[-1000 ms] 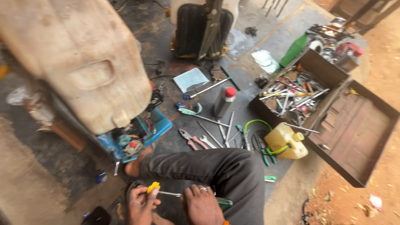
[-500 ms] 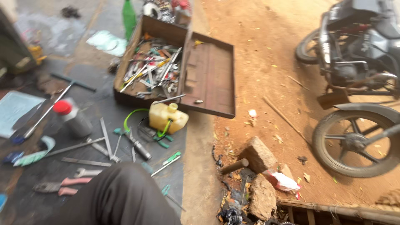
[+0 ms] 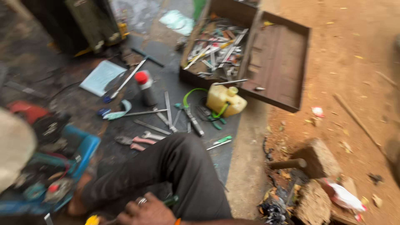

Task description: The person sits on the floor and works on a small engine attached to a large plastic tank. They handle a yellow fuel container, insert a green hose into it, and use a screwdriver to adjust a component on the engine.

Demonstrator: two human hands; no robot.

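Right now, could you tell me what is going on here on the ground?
A person in dark trousers sits on the ground among scattered hand tools. One hand, wearing a ring, rests by the knee at the bottom edge; which hand it is cannot be told. A yellow plastic jug stands beside an open wooden toolbox full of metal tools.

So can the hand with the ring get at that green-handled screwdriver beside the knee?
Probably yes: the hand rests low by the bent leg, and the screwdriver lies uncovered just past it, though the leg lies between.
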